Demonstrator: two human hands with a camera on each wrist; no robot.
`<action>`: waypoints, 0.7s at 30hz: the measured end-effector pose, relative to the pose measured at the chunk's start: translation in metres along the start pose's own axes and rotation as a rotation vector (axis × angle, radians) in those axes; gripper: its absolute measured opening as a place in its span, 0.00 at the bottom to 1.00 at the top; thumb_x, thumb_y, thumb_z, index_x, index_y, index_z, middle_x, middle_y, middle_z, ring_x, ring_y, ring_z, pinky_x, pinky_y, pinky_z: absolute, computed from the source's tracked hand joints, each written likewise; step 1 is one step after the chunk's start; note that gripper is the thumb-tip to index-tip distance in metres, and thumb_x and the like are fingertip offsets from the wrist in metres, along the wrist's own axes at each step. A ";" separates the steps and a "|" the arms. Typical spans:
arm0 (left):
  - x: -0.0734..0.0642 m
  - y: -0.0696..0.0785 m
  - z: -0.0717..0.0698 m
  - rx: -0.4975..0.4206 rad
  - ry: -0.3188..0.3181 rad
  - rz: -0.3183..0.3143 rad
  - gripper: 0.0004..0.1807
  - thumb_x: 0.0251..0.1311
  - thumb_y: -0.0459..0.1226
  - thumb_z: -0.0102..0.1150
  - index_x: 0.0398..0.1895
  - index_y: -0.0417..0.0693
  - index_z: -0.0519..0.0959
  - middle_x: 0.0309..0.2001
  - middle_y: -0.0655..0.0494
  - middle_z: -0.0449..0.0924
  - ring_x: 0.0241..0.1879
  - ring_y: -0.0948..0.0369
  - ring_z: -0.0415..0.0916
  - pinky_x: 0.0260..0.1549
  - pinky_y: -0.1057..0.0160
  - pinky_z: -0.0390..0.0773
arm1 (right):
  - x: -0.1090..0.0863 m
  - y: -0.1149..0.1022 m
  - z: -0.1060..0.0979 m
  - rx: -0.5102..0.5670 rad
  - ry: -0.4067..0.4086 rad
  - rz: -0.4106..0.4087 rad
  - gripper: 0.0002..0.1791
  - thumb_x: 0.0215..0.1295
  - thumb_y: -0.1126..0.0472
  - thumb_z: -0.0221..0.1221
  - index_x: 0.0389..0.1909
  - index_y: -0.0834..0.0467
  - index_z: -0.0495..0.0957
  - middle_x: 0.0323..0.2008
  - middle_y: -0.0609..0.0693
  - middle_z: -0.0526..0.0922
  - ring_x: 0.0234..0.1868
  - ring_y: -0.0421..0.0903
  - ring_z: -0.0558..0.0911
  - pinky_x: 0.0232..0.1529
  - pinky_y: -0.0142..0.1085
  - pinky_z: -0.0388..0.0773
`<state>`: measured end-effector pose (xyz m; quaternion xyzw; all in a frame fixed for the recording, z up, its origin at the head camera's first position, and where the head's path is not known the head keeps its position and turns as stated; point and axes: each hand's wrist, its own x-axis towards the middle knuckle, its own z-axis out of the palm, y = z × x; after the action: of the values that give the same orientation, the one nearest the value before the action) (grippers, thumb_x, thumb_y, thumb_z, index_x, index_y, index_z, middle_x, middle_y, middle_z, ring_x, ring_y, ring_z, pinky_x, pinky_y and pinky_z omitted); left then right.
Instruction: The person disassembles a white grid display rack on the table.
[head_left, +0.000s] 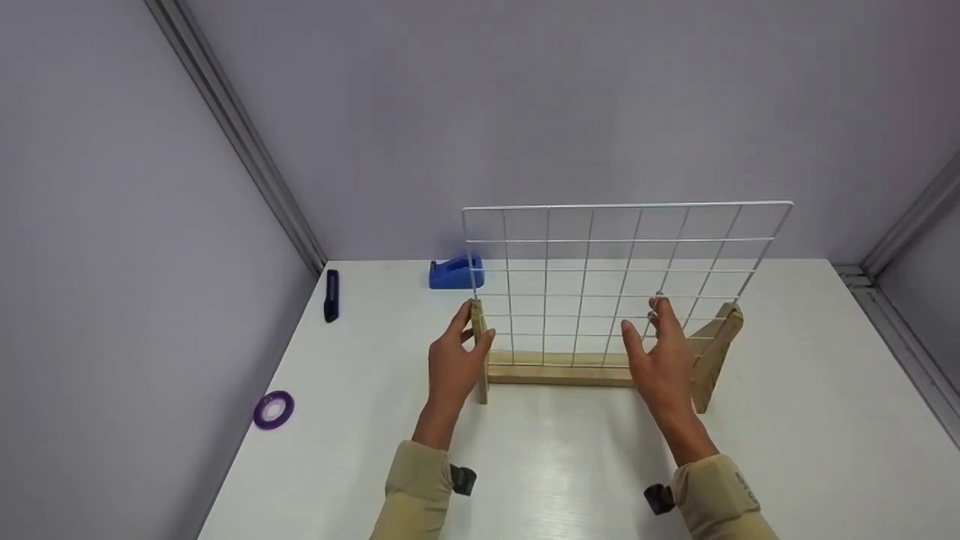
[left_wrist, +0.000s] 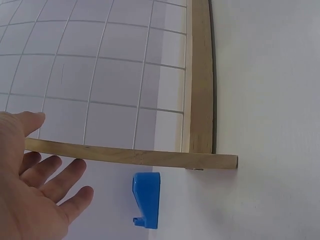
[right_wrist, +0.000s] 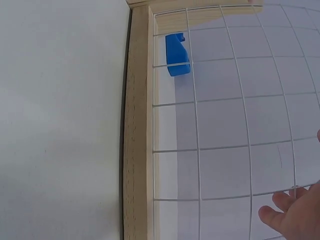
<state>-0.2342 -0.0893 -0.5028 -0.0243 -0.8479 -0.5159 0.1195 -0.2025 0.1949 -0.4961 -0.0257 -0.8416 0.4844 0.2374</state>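
Observation:
A white wire grid (head_left: pixel 568 271) rises from a light wooden stand (head_left: pixel 559 375), leaning away from me in the head view. My left hand (head_left: pixel 454 367) holds the stand's left side piece (left_wrist: pixel 135 156), thumb on the inner side and fingers on the outer. In the left wrist view the thumb tip lies a little off the wood. My right hand (head_left: pixel 666 367) is at the lower right part of the grid, near the right side piece (head_left: pixel 718 360). Its thumb is spread from the fingers, and some fingertips lie behind the wires in the right wrist view.
Behind the grid's left edge, a blue tape dispenser (head_left: pixel 450 274) stands near the table's back edge. A dark utility knife (head_left: pixel 331 295) lies at the far left, with a purple tape roll (head_left: pixel 259 412) by the left edge. Walls enclose the white table (head_left: pixel 360 360).

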 end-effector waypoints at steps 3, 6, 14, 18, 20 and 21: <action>0.001 0.001 0.000 -0.005 0.005 0.004 0.35 0.69 0.42 0.64 0.77 0.53 0.65 0.72 0.51 0.71 0.60 0.50 0.81 0.52 0.54 0.85 | 0.000 -0.001 0.005 0.014 0.032 0.007 0.37 0.75 0.56 0.59 0.77 0.63 0.57 0.73 0.62 0.68 0.71 0.63 0.72 0.67 0.58 0.73; 0.003 0.003 0.001 -0.016 0.016 0.007 0.34 0.69 0.41 0.63 0.76 0.54 0.65 0.70 0.49 0.73 0.59 0.48 0.82 0.51 0.52 0.86 | 0.001 -0.002 0.010 0.015 0.061 0.011 0.37 0.74 0.57 0.60 0.77 0.64 0.57 0.73 0.63 0.69 0.71 0.63 0.72 0.69 0.57 0.71; 0.006 0.003 0.001 0.003 0.054 0.010 0.31 0.70 0.40 0.62 0.75 0.59 0.68 0.67 0.47 0.77 0.54 0.48 0.85 0.48 0.55 0.87 | 0.007 -0.005 0.016 0.009 0.109 0.013 0.34 0.73 0.55 0.61 0.74 0.62 0.63 0.69 0.62 0.73 0.68 0.62 0.74 0.70 0.55 0.71; 0.006 0.003 0.001 0.015 0.055 0.012 0.31 0.70 0.40 0.61 0.75 0.63 0.68 0.67 0.48 0.77 0.53 0.49 0.86 0.48 0.54 0.87 | 0.008 -0.003 0.019 0.013 0.120 0.020 0.37 0.73 0.55 0.61 0.77 0.61 0.59 0.70 0.61 0.73 0.68 0.61 0.75 0.70 0.53 0.72; 0.006 0.002 0.000 0.023 0.052 0.011 0.31 0.70 0.40 0.62 0.75 0.64 0.68 0.67 0.48 0.77 0.52 0.49 0.86 0.49 0.54 0.87 | 0.009 -0.003 0.020 0.018 0.119 0.032 0.38 0.73 0.55 0.61 0.77 0.60 0.58 0.70 0.61 0.72 0.69 0.61 0.74 0.70 0.53 0.71; 0.005 0.002 0.000 0.025 0.050 0.011 0.31 0.70 0.40 0.62 0.75 0.64 0.68 0.66 0.49 0.77 0.51 0.50 0.86 0.49 0.54 0.87 | 0.009 -0.003 0.021 0.020 0.120 0.037 0.38 0.73 0.55 0.61 0.77 0.60 0.57 0.70 0.61 0.72 0.69 0.60 0.74 0.70 0.53 0.71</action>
<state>-0.2390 -0.0891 -0.4996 -0.0145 -0.8508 -0.5051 0.1438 -0.2185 0.1792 -0.4989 -0.0678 -0.8204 0.4948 0.2784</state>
